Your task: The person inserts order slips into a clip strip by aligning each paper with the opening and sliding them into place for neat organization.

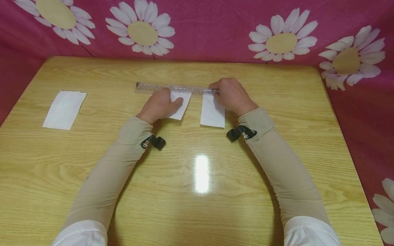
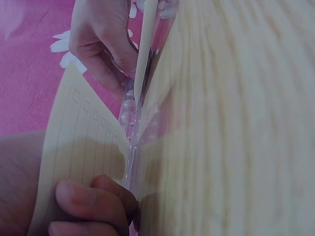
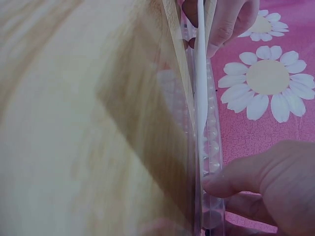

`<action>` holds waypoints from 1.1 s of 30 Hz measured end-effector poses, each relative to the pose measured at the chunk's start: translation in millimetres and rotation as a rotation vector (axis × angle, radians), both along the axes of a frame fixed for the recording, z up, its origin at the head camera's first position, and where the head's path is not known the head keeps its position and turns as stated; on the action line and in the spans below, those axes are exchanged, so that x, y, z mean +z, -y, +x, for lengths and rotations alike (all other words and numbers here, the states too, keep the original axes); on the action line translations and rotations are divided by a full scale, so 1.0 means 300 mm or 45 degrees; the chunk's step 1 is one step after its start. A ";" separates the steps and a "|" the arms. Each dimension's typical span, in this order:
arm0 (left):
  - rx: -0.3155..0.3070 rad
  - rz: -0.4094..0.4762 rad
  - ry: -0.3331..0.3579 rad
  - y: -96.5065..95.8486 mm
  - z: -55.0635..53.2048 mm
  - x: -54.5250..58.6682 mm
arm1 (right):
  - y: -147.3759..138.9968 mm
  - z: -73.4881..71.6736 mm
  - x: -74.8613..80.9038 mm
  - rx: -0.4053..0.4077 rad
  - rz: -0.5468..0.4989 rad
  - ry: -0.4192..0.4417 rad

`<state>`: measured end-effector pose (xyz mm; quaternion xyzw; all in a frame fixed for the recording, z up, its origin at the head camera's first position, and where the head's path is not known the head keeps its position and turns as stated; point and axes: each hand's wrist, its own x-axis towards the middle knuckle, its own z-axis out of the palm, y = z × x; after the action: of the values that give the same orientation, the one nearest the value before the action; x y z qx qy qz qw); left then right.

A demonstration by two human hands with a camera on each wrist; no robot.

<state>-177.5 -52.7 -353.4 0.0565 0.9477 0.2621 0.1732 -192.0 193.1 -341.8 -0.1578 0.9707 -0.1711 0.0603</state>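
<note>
Our left grip (image 1: 159, 106) pinches a lined paper slip (image 2: 81, 123), our right grip (image 1: 233, 94) a clear plastic strip's (image 1: 154, 86) end, with tabletop (image 1: 196, 111) between that slip's edge and a white slip (image 1: 212, 114).

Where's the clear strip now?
In the head view, the clear strip is toward the far edge of the table, along two white papers' far ends, its right end in the right hand.

You wore long beige sleeves (image 1: 101, 181) below white upper sleeves (image 1: 81, 235), with black straps (image 1: 159, 142) bearing small silvery pieces (image 1: 245, 135) at both wrists.
</note>
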 end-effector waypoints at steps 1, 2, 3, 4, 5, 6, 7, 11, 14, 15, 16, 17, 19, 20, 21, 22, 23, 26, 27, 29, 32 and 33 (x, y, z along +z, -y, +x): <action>0.001 0.002 0.002 -0.001 0.000 0.000 | 0.000 0.000 0.000 0.000 -0.002 0.000; 0.000 0.002 0.004 -0.002 0.000 0.000 | 0.000 0.001 0.001 0.000 -0.003 0.003; -0.003 0.003 0.005 -0.003 -0.001 0.000 | 0.000 0.000 0.002 -0.001 -0.003 0.005; -0.005 0.003 0.007 -0.004 -0.001 -0.001 | 0.000 0.001 0.002 -0.002 -0.002 0.008; -0.006 0.004 0.010 -0.006 -0.001 -0.001 | 0.000 0.000 0.002 -0.003 -0.002 0.010; -0.008 0.004 0.011 -0.009 -0.001 0.000 | 0.000 0.000 0.003 -0.005 -0.005 0.013; -0.008 0.006 0.011 -0.011 -0.001 -0.001 | 0.000 0.000 0.002 -0.006 -0.007 0.014; -0.009 0.005 0.009 -0.020 -0.001 0.000 | -0.001 -0.001 0.001 -0.008 -0.011 0.015; -0.007 0.000 0.005 -0.023 0.000 0.000 | -0.001 -0.001 0.002 -0.007 -0.012 0.018; -0.008 -0.003 0.001 -0.024 0.000 0.001 | -0.001 0.000 0.002 -0.008 -0.013 0.019; -0.008 -0.004 -0.003 -0.025 0.000 0.000 | -0.001 0.000 0.003 -0.010 -0.014 0.020; -0.007 -0.006 -0.005 -0.026 0.000 0.001 | -0.001 0.000 0.003 -0.011 -0.016 0.020; -0.006 -0.008 -0.006 -0.027 0.000 0.001 | -0.001 0.001 0.002 -0.014 -0.017 0.021; -0.008 -0.010 -0.006 -0.028 -0.001 0.001 | -0.002 -0.001 0.001 -0.014 -0.015 0.019; -0.009 -0.011 -0.006 -0.028 -0.001 0.002 | -0.002 -0.001 0.001 -0.014 -0.014 0.019; -0.011 -0.011 -0.004 -0.029 -0.001 0.003 | -0.002 -0.002 0.000 -0.014 -0.013 0.019; -0.014 -0.011 -0.004 -0.030 -0.001 0.003 | -0.002 -0.002 0.000 -0.013 -0.013 0.019; -0.021 -0.012 -0.007 -0.031 -0.001 0.003 | -0.002 -0.001 0.001 -0.010 -0.012 0.023; -0.021 -0.011 -0.010 -0.031 -0.001 0.003 | -0.002 0.000 0.002 -0.011 -0.014 0.026; -0.020 -0.011 -0.010 -0.031 0.000 0.003 | -0.002 0.000 0.003 -0.010 -0.013 0.031; -0.018 -0.011 -0.008 -0.032 0.001 0.004 | -0.003 0.001 0.005 -0.005 -0.012 0.035; -0.017 -0.010 -0.005 -0.032 0.001 0.004 | -0.003 0.001 0.005 -0.003 -0.013 0.036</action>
<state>-177.1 -43.1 -352.3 0.0627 0.9487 0.2572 0.1731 -191.8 193.9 -340.2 -0.1544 0.9691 -0.1782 0.0729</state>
